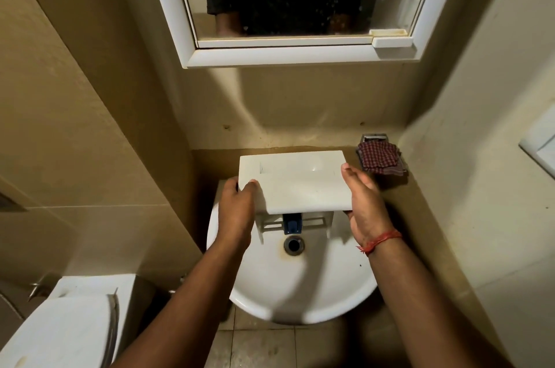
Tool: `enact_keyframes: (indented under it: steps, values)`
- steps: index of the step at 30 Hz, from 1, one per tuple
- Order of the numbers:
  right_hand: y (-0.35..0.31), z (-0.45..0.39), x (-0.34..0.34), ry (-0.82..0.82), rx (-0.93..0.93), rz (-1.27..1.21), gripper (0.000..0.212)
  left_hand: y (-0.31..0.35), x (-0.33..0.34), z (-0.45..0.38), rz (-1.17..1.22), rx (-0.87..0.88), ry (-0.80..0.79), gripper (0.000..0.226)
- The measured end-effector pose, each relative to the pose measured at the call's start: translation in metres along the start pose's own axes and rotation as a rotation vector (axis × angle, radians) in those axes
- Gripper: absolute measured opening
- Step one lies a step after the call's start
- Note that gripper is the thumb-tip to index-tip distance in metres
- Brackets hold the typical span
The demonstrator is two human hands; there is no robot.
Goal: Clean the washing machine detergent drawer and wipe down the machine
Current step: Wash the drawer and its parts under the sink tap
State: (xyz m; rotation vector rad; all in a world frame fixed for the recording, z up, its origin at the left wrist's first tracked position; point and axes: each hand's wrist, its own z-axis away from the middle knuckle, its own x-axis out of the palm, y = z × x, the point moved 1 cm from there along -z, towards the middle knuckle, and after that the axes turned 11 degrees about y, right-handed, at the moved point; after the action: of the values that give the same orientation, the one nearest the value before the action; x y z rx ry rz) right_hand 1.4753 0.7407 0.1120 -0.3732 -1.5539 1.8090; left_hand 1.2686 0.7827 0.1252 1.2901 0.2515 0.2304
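Observation:
I hold a white plastic detergent drawer (297, 180) over a white washbasin (303, 286), its flat front panel facing up toward me. Beneath the panel the drawer's white compartments and a blue insert (292, 223) show. My left hand (237, 211) grips the drawer's left edge, thumb on top. On the right edge my right hand (365, 202) holds it, fingers wrapped under; a red thread is tied on that wrist. The washing machine is out of view.
The basin drain (294, 245) lies just below the drawer. A checked red cloth (380, 157) sits on the ledge at the right, by a metal holder. A mirror cabinet (288, 7) hangs above. A toilet (66, 322) stands at the lower left. Walls close in on both sides.

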Motion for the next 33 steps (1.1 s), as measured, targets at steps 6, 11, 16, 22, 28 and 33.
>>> enact_keyframes:
  steps: [6,11,16,22,28,33]
  values:
    - [-0.008,0.01,0.001,-0.014,-0.04,0.019,0.077,0.004,0.0,0.009,-0.005,0.049,0.007,0.022]
    - [-0.012,0.011,0.001,-0.015,-0.045,-0.001,0.062,0.007,-0.001,0.012,-0.044,0.097,0.012,0.029]
    - [-0.02,0.011,0.003,-0.046,-0.071,-0.022,0.075,0.011,-0.001,0.014,-0.026,0.121,0.026,0.023]
    - [-0.02,0.011,0.005,-0.054,-0.051,-0.04,0.066,0.013,-0.002,0.012,-0.012,0.071,0.031,0.02]
    - [-0.013,0.013,0.005,-0.044,-0.034,-0.008,0.072,0.01,-0.006,0.01,-0.028,0.046,0.031,0.02]
    - [-0.007,0.011,0.001,-0.046,0.007,0.005,0.067,0.01,-0.007,0.006,-0.023,0.042,0.013,0.023]
